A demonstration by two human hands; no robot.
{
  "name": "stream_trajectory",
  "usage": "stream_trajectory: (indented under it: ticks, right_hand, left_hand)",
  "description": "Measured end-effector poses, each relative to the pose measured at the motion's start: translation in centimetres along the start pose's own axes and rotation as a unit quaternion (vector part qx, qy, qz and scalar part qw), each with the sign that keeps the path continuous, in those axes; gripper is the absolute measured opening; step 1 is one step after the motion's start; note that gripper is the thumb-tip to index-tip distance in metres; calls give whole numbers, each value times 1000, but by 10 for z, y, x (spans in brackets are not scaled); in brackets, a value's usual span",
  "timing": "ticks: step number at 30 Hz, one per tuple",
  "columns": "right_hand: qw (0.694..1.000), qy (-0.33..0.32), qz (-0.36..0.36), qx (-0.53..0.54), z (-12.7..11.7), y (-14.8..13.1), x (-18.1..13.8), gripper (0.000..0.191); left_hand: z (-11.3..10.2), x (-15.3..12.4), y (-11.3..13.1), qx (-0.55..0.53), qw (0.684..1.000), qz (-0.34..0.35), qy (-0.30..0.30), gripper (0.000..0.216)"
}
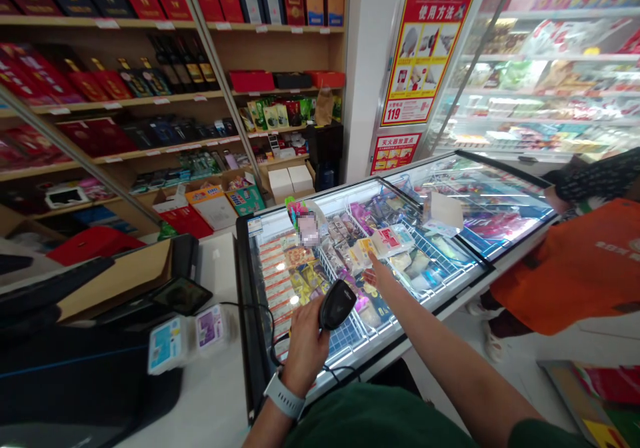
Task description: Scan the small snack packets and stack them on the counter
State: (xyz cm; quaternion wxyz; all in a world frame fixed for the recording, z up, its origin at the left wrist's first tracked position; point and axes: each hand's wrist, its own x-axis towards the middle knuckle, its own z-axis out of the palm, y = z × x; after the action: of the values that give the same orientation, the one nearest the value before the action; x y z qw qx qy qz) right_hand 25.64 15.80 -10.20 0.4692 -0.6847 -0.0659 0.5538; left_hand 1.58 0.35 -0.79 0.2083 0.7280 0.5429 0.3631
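Note:
My left hand (304,338), with a pale watch strap at its wrist, is wrapped round a black barcode scanner (338,305) above the near part of a glass-topped chest freezer (242,288). The scanner's cable hangs below it. My right hand (381,276) reaches forward over the glass with its fingers stretched out. Just ahead of them is a yellow-and-white plastic tub (361,253); whether they touch is hard to tell. Beside it are a red-labelled tub (387,241) and a light-blue one (405,236). Wire baskets of packaged food show through the glass.
Left, a white counter (215,385) holds a blue-labelled tub (167,345), a purple-labelled tub (210,327) and dark checkout equipment (75,381). An open white carton (444,212) lies farther along the freezer. A person in orange (575,275) stands at the right. Stocked shelves (280,28) line the back.

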Motion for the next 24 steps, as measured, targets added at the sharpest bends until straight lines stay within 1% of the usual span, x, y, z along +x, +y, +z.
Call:
stream_trajectory:
  ticks: [4, 7, 13, 17, 24]
  right_hand:
    - [999, 30, 20, -28, 10, 0, 8, 54]
    - [999, 40, 13, -31, 12, 4, 12, 51]
    - [1000, 26, 13, -6, 9, 7, 15, 43]
    - [1000, 7, 3, 20, 6, 6, 10, 40]
    - [998, -30, -9, 54, -4, 18, 8, 23]
  left_hand:
    - [-4, 1, 2, -3, 1000, -7, 0, 60]
    - [-7, 0, 1, -5, 1000, -15, -3, 58]
    - [-9, -2, -5, -19, 999, -25, 10, 56]
    - [-9, -1, -4, -27, 999, -28, 4, 56]
    - [-11, -2, 1, -18, 1000, -24, -8, 55]
